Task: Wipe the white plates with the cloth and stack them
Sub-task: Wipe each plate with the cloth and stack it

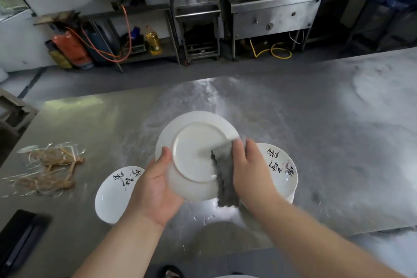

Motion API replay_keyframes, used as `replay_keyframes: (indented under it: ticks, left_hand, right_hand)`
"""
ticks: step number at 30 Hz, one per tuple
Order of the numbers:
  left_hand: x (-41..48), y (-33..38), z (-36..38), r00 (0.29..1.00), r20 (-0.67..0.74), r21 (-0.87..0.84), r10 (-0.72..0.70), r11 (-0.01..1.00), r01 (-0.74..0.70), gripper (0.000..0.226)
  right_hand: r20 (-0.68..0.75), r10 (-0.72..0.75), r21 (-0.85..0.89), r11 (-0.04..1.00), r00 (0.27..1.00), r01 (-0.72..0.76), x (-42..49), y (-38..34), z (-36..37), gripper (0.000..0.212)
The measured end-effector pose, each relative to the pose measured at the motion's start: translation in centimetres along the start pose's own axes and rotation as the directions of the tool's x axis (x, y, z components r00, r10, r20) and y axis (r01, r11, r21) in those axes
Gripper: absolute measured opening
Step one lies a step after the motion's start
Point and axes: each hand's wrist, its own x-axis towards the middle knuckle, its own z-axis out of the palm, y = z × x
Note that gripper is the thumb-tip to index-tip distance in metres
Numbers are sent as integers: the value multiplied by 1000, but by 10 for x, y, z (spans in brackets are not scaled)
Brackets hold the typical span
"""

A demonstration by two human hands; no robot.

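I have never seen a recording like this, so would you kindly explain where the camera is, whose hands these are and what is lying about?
There is no machine here. A person wears one wide-angle camera on the head, looking forward and down at their own two bare hands.

The left hand holds a white plate tilted, with its underside facing the camera. The right hand has a grey cloth in its grip and presses it against that plate.

On the steel table, a single lettered plate lies to the left, and a stack of lettered plates sits on the right, partly behind the right hand. Further left lie clear-wrapped wooden sticks. Kitchen stoves stand in the background.
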Motion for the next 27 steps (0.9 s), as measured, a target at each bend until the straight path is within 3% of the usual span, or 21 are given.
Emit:
replay_keyframes:
  ticks: [3, 8, 12, 16, 19, 21, 23, 25, 27]
  left_hand:
    - [2, -16, 18, 999, -40, 12, -4, 1000, 5, 58]
    - [14, -21, 52, 1000, -22, 14, -8, 1000, 9, 63]
    - [30, -29, 81, 999, -42, 0, -23, 1000, 23, 55]
    - [41, -50, 92, 994, -45, -14, -96, 995, 96, 52]
    - [52, -51, 77, 987, -23, 4, -161, 987, 162, 54]
    - [58, -48, 64, 976, -21, 95, -217, 971, 218, 51]
    - [59, -51, 57, 956, -7, 194, -293, 937, 289, 48]
    - [59, -62, 54, 951, -1, 302, -311, 906, 297, 48]
    - [64, -75, 57, 970, -40, 411, -239, 881, 234, 38]
  right_hand:
    - [-27, 194, 41, 980, 981, -193, -16, 16, 1, 40]
    - [-142, 57, 11, 998, 988, -56, 51, -32, -38, 40]
    - [-164, 106, 134, 987, 981, -84, 10, -6, -26, 42]
    - [-54, 295, 97, 952, 954, -289, -13, 21, -37, 41]
    - [22, 172, -91, 981, 985, -169, 13, 27, -88, 45]
    - [98, 150, -127, 982, 984, -137, 26, 28, -125, 44]
    - [261, 264, 24, 960, 929, -280, 35, 31, -153, 42]
    - [408, 417, 208, 824, 812, -527, 37, 38, -167, 42]
    - [457, 489, 252, 730, 743, -635, 39, 51, -170, 49]
